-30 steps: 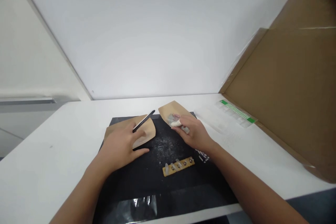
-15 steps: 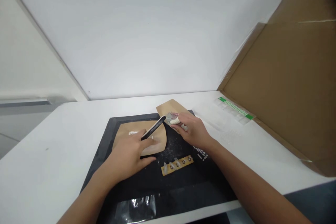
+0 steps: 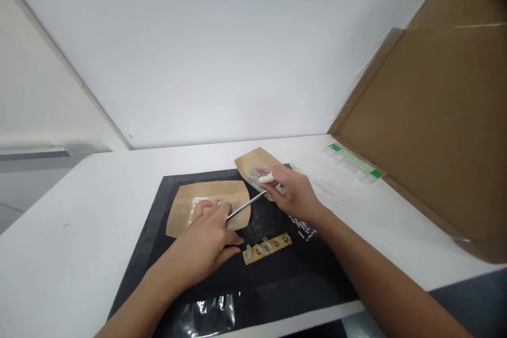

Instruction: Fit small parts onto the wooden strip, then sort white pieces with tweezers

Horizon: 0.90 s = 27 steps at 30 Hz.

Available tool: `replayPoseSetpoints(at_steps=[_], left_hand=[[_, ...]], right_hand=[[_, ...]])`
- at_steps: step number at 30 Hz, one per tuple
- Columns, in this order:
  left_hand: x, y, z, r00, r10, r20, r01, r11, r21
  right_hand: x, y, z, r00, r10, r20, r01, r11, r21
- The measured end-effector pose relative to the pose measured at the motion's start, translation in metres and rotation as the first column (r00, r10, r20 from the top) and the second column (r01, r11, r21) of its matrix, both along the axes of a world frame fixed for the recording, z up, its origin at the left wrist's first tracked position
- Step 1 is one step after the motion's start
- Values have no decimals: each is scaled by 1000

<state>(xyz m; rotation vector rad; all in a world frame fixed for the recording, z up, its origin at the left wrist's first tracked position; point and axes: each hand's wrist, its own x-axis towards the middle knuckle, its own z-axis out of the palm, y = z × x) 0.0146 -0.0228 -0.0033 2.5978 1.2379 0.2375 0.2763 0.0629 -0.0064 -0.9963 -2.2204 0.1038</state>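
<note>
My left hand (image 3: 208,237) is over the left brown paper tray (image 3: 182,198), closed round a nail file (image 3: 247,206) seen edge-on, which slants up to the right. My right hand (image 3: 295,190) is at the second brown paper tray (image 3: 255,157), where small clear and pinkish pieces (image 3: 256,174) lie. White material covers one fingertip of this hand. Its fingers are pinched near the file's far end; whatever they hold is hidden. In the left tray, whitish pieces show around my left fingers. Below my hands lies a yellow strip (image 3: 267,249) carrying clear nail tips and round metal studs.
A black mat (image 3: 273,290) lies on the white table (image 3: 79,222). Small white strips (image 3: 304,229) are by my right wrist. A clear sheet with green print (image 3: 356,161) lies at the right, beside a cardboard wall (image 3: 435,142). Clear plastic (image 3: 209,314) shines at the front.
The nail file has turned from showing its black face to edge-on, and its tip has come down toward my right fingers. My left fingers have curled. My right hand has barely moved.
</note>
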Motion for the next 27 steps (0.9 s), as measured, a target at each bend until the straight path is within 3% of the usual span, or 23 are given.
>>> replayPoseSetpoints(at_steps=[8,14,22,27], left_hand=[[3,-1,-2,1000,16,-19,-15,1000,5],[7,0,-3,1000,10,-11,-10,1000,3],[9,-1,-5,999,3,-42,2,993,121],[4,0,5,993,17,115,-37,984,174]], right_hand=[[-3,1,2,998,-54,-42,57,996,72],[-2,2,4,994,-62,-92,66,997,42],[-2,2,3,996,-59,-66,62,997,47],[0,3,5,994,-88,-68,93,992,87]])
